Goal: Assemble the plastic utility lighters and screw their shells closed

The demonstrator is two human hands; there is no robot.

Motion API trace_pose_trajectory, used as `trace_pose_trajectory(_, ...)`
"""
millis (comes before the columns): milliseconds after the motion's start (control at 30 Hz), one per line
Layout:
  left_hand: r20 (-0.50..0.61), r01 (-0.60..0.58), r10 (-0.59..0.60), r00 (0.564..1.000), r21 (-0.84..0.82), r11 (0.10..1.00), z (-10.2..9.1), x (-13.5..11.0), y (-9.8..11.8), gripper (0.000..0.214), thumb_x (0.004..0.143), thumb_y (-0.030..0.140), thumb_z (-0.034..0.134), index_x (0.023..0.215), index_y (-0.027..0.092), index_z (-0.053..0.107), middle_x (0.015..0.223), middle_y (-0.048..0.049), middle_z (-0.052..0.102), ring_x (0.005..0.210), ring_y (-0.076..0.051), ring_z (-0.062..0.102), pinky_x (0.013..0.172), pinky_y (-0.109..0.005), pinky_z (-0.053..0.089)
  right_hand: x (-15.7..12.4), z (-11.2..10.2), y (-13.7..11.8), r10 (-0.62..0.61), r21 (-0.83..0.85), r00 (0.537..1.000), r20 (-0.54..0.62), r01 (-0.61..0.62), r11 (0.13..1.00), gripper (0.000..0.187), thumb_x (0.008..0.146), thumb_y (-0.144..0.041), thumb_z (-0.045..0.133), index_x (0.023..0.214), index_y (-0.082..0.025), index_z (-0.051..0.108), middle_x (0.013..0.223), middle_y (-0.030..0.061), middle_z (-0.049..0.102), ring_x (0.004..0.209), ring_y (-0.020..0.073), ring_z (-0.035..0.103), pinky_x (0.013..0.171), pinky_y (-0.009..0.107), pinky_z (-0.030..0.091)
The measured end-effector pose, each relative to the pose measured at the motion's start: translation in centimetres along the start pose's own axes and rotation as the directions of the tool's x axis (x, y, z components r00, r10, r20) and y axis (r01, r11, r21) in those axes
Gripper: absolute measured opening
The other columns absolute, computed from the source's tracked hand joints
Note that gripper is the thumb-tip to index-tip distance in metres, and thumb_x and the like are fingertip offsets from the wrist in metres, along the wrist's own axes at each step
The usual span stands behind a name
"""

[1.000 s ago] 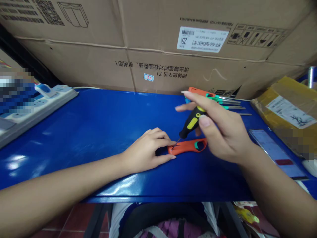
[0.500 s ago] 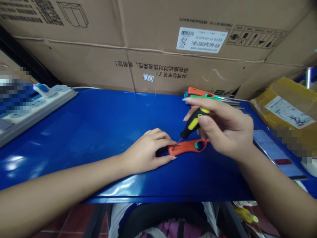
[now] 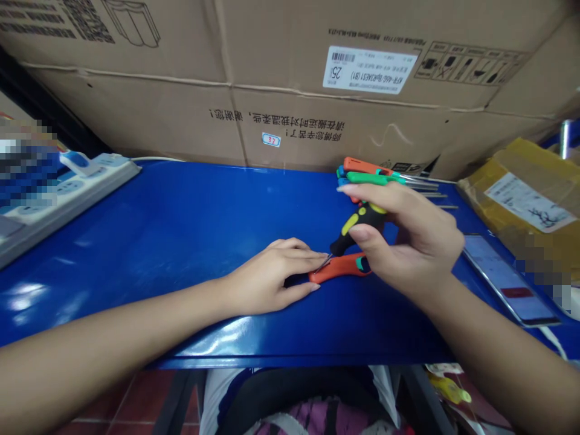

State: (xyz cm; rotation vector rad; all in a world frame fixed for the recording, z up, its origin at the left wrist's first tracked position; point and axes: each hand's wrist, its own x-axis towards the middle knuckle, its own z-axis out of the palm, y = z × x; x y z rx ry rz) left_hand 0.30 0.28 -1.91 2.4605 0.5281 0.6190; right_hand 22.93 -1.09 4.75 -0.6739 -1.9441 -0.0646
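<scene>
My left hand (image 3: 272, 272) rests on the blue table (image 3: 172, 241), its thumb and forefinger pinching the left end of an orange tool handle (image 3: 338, 268) that lies flat. My right hand (image 3: 408, 241) is closed round a small black and yellow screwdriver (image 3: 356, 228), held slanting down to the left. The screwdriver's thin metal tip touches the orange handle close to my left fingertips.
Several more orange, green and blue handled tools (image 3: 376, 175) lie behind my right hand. A large cardboard box (image 3: 281, 78) walls the back. A white power strip (image 3: 67, 181) sits at the left. A phone (image 3: 507, 278) and a yellow parcel (image 3: 530, 199) lie at the right.
My right hand has turned and dropped a little, bringing the screwdriver tip further left on the orange handle. My left forefinger has stretched out toward the tip.
</scene>
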Motion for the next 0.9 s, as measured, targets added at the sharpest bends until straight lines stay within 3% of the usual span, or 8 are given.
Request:
trace_pose_trajectory(133, 0.020, 0.007, -0.007, 1.000, -0.006, 1.000, -0.12, 0.18, 0.11, 0.040, 0.099, 0.026, 0.063, 0.139, 0.023, 0.063, 0.135, -0.0072, 0.070, 0.119, -0.025, 0.060, 0.109, -0.045, 0.046, -0.20, 0.07, -0.50, 0.090, 0.131, 0.963, 0.255, -0.127, 0.983, 0.045, 0.103, -0.025, 0.049, 0.149, -0.024, 0.049, 0.125, 0.0089, 0.070, 0.087, 0.0183, 0.072, 0.068, 0.032, 0.062)
trace_pose_trajectory(300, 0.012, 0.018, -0.018, 1.000, 0.004, 1.000, -0.14, 0.21, 0.24, 0.032, 0.098, 0.026, 0.065, 0.129, 0.023, 0.069, 0.131, -0.0063, 0.072, 0.120, -0.025, 0.061, 0.107, -0.045, 0.046, -0.22, 0.30, -0.70, -0.002, -0.008, 0.997, 0.081, 0.002, 1.000, 0.029, 0.091, -0.025, 0.074, 0.119, -0.024, 0.065, 0.105, 0.0037, 0.075, 0.087, 0.0193, 0.073, 0.075, 0.031, 0.063)
trace_pose_trajectory(467, 0.025, 0.019, -0.019, 0.999, 0.005, 1.000, -0.21, 0.29, 0.29, 0.030, 0.098, 0.027, 0.064, 0.128, 0.022, 0.069, 0.130, -0.0065, 0.072, 0.119, -0.026, 0.059, 0.107, -0.045, 0.046, -0.26, 0.00, -0.92, 0.082, 0.119, 0.962, 0.262, -0.117, 0.986, 0.041, 0.106, -0.021, 0.041, 0.146, -0.022, 0.050, 0.125, 0.0078, 0.072, 0.089, 0.0173, 0.074, 0.078, 0.033, 0.064)
trace_pose_trajectory(533, 0.025, 0.013, -0.013, 1.000, 0.007, 1.000, -0.20, 0.31, 0.28, 0.027, 0.099, 0.027, 0.064, 0.124, 0.023, 0.071, 0.127, -0.0057, 0.074, 0.119, -0.026, 0.060, 0.106, -0.044, 0.046, -0.21, -0.04, -1.04, 0.080, 0.118, 0.965, 0.251, -0.113, 0.986, 0.036, 0.104, -0.022, 0.050, 0.139, -0.024, 0.056, 0.120, 0.0054, 0.074, 0.082, 0.0156, 0.073, 0.073, 0.030, 0.063)
trace_pose_trajectory(600, 0.023, 0.011, -0.011, 1.000, 0.007, 1.000, -0.17, 0.29, 0.25, 0.027, 0.099, 0.026, 0.064, 0.125, 0.023, 0.071, 0.127, -0.0053, 0.074, 0.118, -0.025, 0.061, 0.106, -0.044, 0.046, -0.14, 0.03, -1.11, 0.030, 0.035, 0.989, 0.142, -0.036, 0.999, 0.028, 0.095, -0.025, 0.069, 0.123, -0.025, 0.066, 0.108, 0.0025, 0.076, 0.079, 0.0166, 0.073, 0.072, 0.030, 0.063)
trace_pose_trajectory(667, 0.019, 0.013, -0.013, 1.000, 0.008, 1.000, -0.14, 0.25, 0.21, 0.030, 0.098, 0.026, 0.064, 0.127, 0.023, 0.070, 0.129, -0.0059, 0.073, 0.119, -0.025, 0.061, 0.106, -0.044, 0.046, -0.08, 0.10, -1.12, -0.015, -0.034, 0.997, 0.076, 0.017, 0.999, 0.027, 0.091, -0.027, 0.075, 0.118, -0.025, 0.068, 0.101, 0.0021, 0.077, 0.083, 0.0189, 0.074, 0.077, 0.031, 0.063)
trace_pose_trajectory(800, 0.014, 0.011, -0.011, 1.000, 0.005, 1.000, -0.15, 0.22, 0.15, 0.038, 0.098, 0.027, 0.064, 0.136, 0.022, 0.065, 0.132, -0.0064, 0.072, 0.118, -0.025, 0.059, 0.106, -0.044, 0.047, -0.04, 0.10, -0.99, 0.079, 0.087, 0.977, 0.199, -0.098, 0.991, 0.038, 0.105, -0.022, 0.046, 0.142, -0.024, 0.055, 0.122, 0.0065, 0.074, 0.101, 0.0201, 0.075, 0.084, 0.035, 0.064)
trace_pose_trajectory(900, 0.013, 0.012, -0.012, 1.000, 0.000, 1.000, -0.11, 0.19, 0.07, 0.043, 0.099, 0.027, 0.064, 0.141, 0.021, 0.061, 0.133, -0.0055, 0.071, 0.117, -0.024, 0.058, 0.107, -0.044, 0.047, 0.00, 0.27, -0.65, 0.142, 0.159, 0.971, 0.190, -0.173, 0.972, 0.035, 0.103, -0.023, 0.052, 0.137, -0.025, 0.059, 0.117, 0.0046, 0.075, 0.085, 0.0171, 0.075, 0.069, 0.031, 0.064)
